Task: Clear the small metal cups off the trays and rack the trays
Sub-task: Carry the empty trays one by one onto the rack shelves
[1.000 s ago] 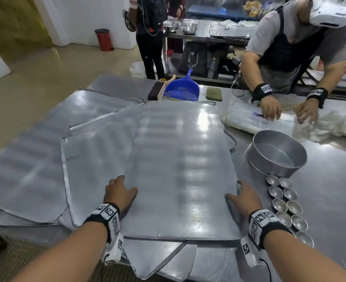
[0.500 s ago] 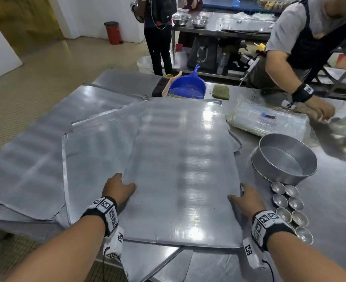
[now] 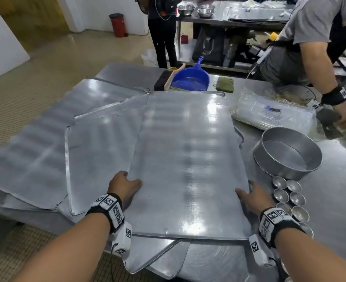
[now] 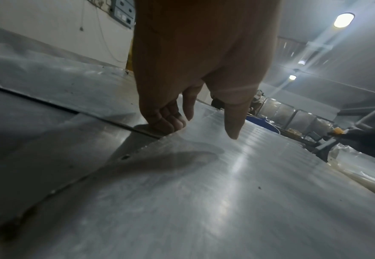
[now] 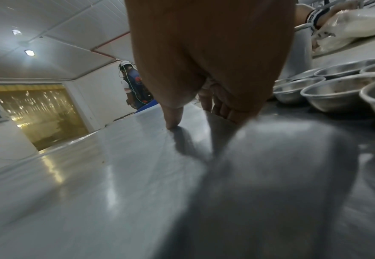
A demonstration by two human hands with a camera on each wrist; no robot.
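A large flat metal tray (image 3: 188, 159) lies on top of a pile of overlapping trays in the middle of the steel table. My left hand (image 3: 129, 181) holds its left edge, and in the left wrist view the fingers (image 4: 166, 122) curl at that edge with the thumb over the top. My right hand (image 3: 246, 192) holds the right edge, with the thumb (image 5: 173, 121) pressed on top and the fingers curled over the side. Several small metal cups (image 3: 290, 198) stand in two rows on the table just right of my right hand; the same cups (image 5: 328, 94) show in the right wrist view.
More trays (image 3: 99, 149) spread to the left and overhang the table's near edge. A round cake pan (image 3: 288, 153) sits behind the cups. A blue dustpan (image 3: 190, 78), a sponge (image 3: 226, 84) and plastic bags (image 3: 274, 115) lie at the back. One person (image 3: 310, 37) works at the far right and another (image 3: 162, 27) stands behind.
My hands stay on the top tray's two edges and the tray has hardly shifted. The person across the table has taken their hands off the plastic bags and moved to the right.
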